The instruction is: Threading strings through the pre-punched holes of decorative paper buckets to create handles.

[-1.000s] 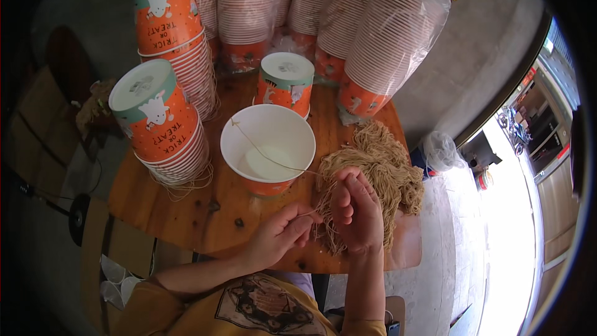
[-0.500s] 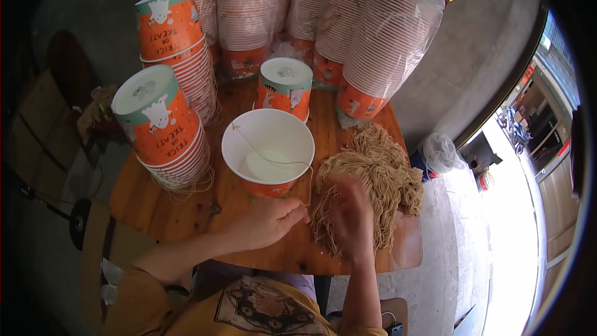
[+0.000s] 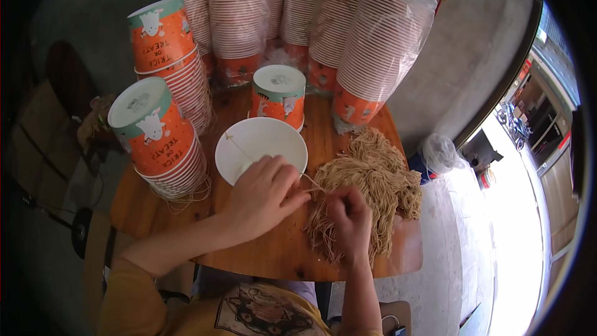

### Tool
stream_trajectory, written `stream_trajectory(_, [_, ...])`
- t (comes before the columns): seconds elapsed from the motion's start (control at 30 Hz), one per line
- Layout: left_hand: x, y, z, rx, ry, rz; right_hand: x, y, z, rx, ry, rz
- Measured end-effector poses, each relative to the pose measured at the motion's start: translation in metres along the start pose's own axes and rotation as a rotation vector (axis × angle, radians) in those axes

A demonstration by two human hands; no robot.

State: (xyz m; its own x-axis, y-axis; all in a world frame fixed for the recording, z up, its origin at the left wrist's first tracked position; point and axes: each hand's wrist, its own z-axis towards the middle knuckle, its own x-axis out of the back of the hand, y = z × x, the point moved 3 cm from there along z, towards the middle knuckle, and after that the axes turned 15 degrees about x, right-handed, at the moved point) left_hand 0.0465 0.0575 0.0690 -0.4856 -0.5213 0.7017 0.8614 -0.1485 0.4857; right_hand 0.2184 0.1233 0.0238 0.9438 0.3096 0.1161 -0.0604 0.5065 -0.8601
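The right grip (image 3: 350, 214) is curled up, with its fingertips closed on a thin string (image 3: 314, 185); it is a bit blurry; the left grip (image 3: 264, 196) is bent over the near edge of the cup (image 3: 293, 140), its thumb close by the string, but I cannot tell if it pinches it.

The string sits right at the tips of the right grip and just beside the left thumb; from there it goes to the near right side of the cup's rim, and more of it shows inside by the far left wall; the left grip hides the middle part.

The string could slip away, because it is so thin and only a small bit is at the fingertips; a hard pull could tip or slide the cup, since it looks light; loose strands could get caught too, because the string heap (image 3: 373, 180) lies right behind the right grip.

Farther out, one upside-down cup (image 3: 278, 96) is just behind the open one; on the left of the wooden surface (image 3: 261, 254) is a near stack of cups (image 3: 161, 143); the left forearm is close to it, so a wide elbow swing could bump it; tall wrapped stacks (image 3: 385, 37) stand at the back.
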Motion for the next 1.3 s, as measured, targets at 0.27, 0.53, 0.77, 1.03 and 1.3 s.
stream_trajectory(0.27, [0.008,-0.027,-0.008,0.223,-0.397,0.017,0.005,-0.002,0.001,0.293,0.197,-0.351])
stream_trajectory(0.53, [0.028,-0.018,-0.023,0.107,-0.285,0.025,-0.040,-0.005,-0.027,0.327,-0.009,-0.346])
stream_trajectory(0.77, [0.018,-0.011,-0.030,-0.115,-0.102,0.105,-0.042,-0.010,-0.032,0.354,-0.027,-0.348])
stream_trajectory(1.03, [0.012,-0.010,-0.023,-0.163,-0.088,0.101,-0.043,0.004,-0.031,0.213,-0.010,-0.228])
stream_trajectory(1.3, [0.009,-0.025,-0.015,0.243,-0.278,-0.058,-0.054,0.005,-0.019,0.451,0.093,-0.471])
